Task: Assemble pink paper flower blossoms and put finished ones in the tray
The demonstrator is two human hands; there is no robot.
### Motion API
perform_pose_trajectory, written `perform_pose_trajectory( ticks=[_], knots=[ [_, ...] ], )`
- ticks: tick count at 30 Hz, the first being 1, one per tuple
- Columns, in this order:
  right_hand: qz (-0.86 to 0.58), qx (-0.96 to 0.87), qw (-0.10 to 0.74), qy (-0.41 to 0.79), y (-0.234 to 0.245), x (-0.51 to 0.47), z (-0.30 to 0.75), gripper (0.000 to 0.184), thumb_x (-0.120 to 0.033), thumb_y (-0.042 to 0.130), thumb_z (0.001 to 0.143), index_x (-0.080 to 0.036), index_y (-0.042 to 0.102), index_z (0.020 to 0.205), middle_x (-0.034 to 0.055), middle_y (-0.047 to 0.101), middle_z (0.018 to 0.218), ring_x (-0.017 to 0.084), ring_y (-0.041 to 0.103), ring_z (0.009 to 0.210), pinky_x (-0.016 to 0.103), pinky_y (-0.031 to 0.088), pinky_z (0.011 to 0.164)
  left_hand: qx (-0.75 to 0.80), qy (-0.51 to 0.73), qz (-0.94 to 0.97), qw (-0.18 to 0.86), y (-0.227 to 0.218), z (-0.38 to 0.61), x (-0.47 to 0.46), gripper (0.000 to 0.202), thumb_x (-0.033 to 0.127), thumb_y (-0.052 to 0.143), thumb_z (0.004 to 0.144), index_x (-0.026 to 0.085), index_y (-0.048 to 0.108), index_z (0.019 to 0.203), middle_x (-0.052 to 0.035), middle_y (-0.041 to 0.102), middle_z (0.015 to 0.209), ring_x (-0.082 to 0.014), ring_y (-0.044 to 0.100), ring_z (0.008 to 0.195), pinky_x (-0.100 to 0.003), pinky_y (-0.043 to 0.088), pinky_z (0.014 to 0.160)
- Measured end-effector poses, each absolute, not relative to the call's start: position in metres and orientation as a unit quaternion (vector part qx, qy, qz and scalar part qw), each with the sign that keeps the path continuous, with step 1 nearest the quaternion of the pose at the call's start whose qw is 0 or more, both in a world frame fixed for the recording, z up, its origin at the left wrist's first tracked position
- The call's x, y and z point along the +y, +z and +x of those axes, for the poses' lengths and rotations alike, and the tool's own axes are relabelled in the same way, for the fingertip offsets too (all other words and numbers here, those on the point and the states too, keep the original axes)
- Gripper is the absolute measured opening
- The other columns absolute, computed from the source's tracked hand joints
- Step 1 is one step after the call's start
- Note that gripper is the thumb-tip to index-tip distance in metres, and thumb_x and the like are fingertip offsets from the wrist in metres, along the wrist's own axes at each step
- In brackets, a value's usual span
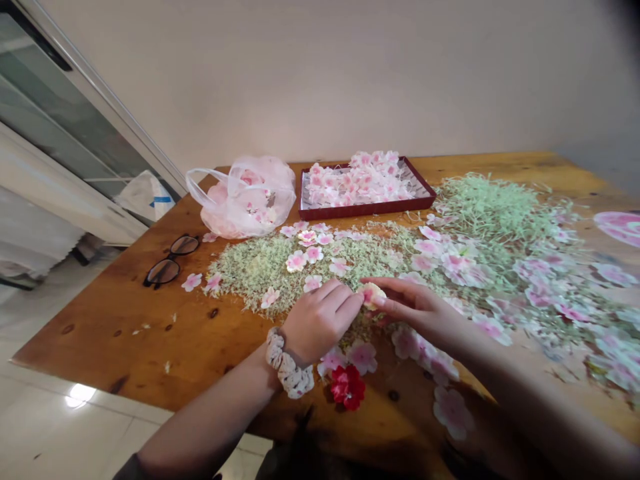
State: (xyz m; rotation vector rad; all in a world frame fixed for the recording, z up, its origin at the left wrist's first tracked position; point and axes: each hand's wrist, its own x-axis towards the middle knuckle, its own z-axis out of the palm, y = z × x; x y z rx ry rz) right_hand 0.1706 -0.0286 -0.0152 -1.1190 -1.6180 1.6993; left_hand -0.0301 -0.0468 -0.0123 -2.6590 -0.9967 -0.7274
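Observation:
Between my two hands is a small pale yellow and pink artificial flower [373, 295]. My right hand [413, 301] pinches it between thumb and fingers. My left hand [323, 313], wearing a patterned scrunchie [289, 365] at the wrist, is closed against the flower's left side; its fingertips are hidden from me. Below the hands lie a red flower [347, 387] and several loose pink petal pieces [363, 357]. Under and behind them spreads a heap of small pale green pieces [260, 267] with pink and white blossoms scattered on top.
At the back stands a dark red box [367, 209] filled with pink flowers. A white plastic bag [245, 200] with flowers inside sits left of it. Eyeglasses [173, 260] rest near the table's left edge. Stringy green stems [500, 207] are piled at right, beside a pink fan-like disc [620, 227].

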Motion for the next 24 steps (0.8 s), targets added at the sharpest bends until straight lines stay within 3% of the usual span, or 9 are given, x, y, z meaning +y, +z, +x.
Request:
perform_pose_trajectory(
  ticks=[7,15,20,22,24],
  knots=[
    [-0.408,-0.541,0.266,0.685,-0.010,-0.029,0.174,0.036,-0.041,0.060,0.084,-0.029,0.062,0.119,0.0028,0.068,0.107,0.017,0.062,0.098,0.030,0.053,0.080,-0.336,-0.265,-0.895,0.124,-0.012,-0.030,-0.046,0.026,0.021,0.048,0.092,0.015,0.055,0.068,-0.0036,0.058,0.067,-0.0155,0.052,0.067,-0.028,0.046,0.061],
    [-0.425,-0.460,0.292,0.723,-0.010,-0.026,0.176,0.031,-0.034,0.069,0.076,-0.026,0.068,0.106,0.0032,0.068,0.094,0.013,0.062,0.078,0.023,0.052,0.065,-0.352,-0.325,-0.876,0.049,-0.013,-0.033,-0.041,0.023,0.026,0.054,0.090,0.016,0.050,0.070,-0.0012,0.055,0.067,-0.0131,0.049,0.066,-0.026,0.045,0.062],
    [-0.478,-0.538,0.289,0.631,-0.023,-0.019,0.176,0.039,-0.039,0.063,0.082,-0.022,0.061,0.116,-0.0026,0.056,0.062,0.007,0.045,0.047,0.018,0.036,0.040,-0.371,-0.389,-0.843,0.005,-0.013,-0.034,-0.038,0.019,0.025,0.058,0.087,0.017,0.049,0.074,0.0001,0.055,0.071,-0.0114,0.051,0.069,-0.024,0.047,0.066],
    [-0.465,-0.574,0.287,0.610,-0.027,-0.020,0.173,0.039,-0.040,0.062,0.082,-0.021,0.060,0.116,-0.0013,0.057,0.065,0.008,0.049,0.050,0.019,0.038,0.041,-0.363,-0.399,-0.842,0.014,-0.013,-0.034,-0.037,0.017,0.023,0.059,0.087,0.016,0.049,0.075,-0.0002,0.055,0.072,-0.0115,0.052,0.069,-0.025,0.047,0.066],
    [-0.412,-0.590,0.286,0.633,-0.027,-0.024,0.168,0.042,-0.039,0.062,0.082,-0.025,0.057,0.122,0.0039,0.065,0.086,0.014,0.061,0.072,0.023,0.050,0.054,-0.350,-0.398,-0.848,0.032,-0.012,-0.034,-0.038,0.018,0.023,0.058,0.087,0.016,0.048,0.073,-0.0007,0.055,0.071,-0.0120,0.051,0.069,-0.025,0.047,0.066]
  ],
)
